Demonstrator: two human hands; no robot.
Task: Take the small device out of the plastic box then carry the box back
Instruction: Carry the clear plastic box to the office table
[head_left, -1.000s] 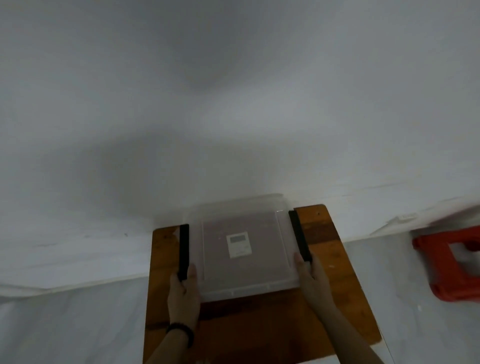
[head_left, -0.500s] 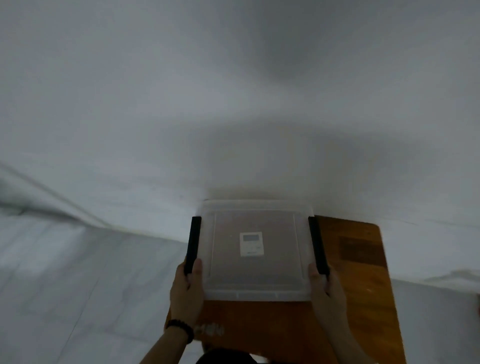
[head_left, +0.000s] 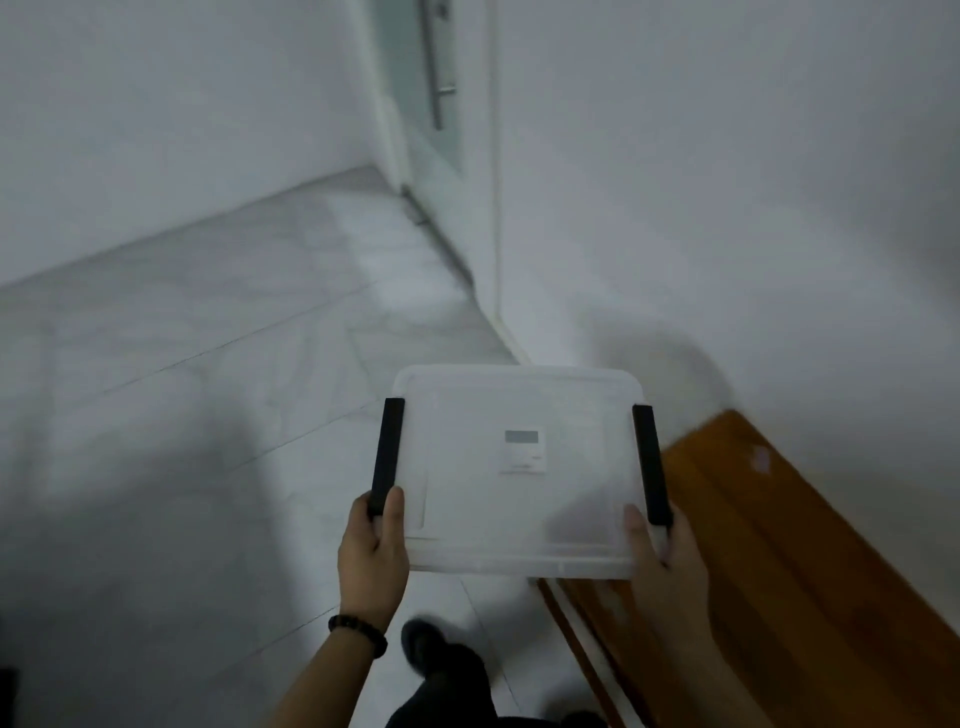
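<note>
I hold a translucent plastic box with a lid and black side clips in the air, over the tiled floor and the left end of a wooden table. A small white device with a grey screen shows through the lid, near the middle. My left hand grips the box's near left corner, thumb on the lid beside the left clip. My right hand grips the near right corner by the right clip.
The wooden table runs along the white wall at the right. A glass door with a metal handle stands ahead, at the far end of the grey tiled floor. My dark shoe shows below the box.
The box has been lifted off the table and swung left with my turning view. It was over the table; now it hangs mostly over the floor, and the door has come into sight.
</note>
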